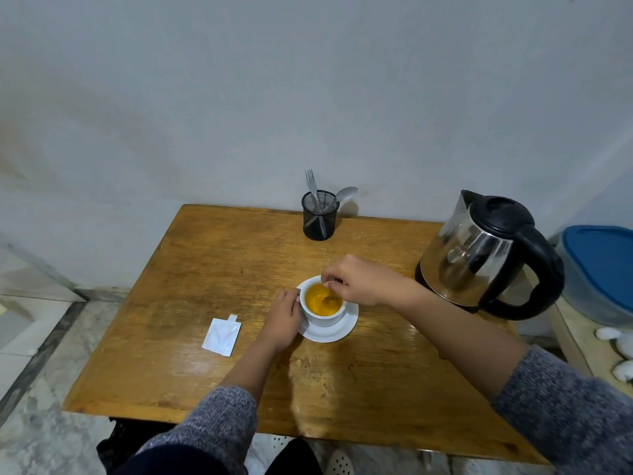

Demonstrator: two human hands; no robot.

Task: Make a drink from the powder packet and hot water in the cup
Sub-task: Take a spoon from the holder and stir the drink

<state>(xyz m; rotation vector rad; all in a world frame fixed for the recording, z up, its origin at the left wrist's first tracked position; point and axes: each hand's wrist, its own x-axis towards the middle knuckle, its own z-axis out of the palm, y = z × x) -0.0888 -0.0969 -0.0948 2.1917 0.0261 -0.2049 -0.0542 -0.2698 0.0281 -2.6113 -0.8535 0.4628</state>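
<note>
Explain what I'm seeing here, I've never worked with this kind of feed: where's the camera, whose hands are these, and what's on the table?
There is no machine: one wide-angle camera on a person's head looks down at their own bare hands. The left hand steadies a white cup of orange drink on a saucer. The right hand holds a spoon dipped in the drink, apparently stirring. On the wooden table also lie a torn white packet at left, a steel kettle at right, and a black mesh holder with a fork and a spoon at the back.
</note>
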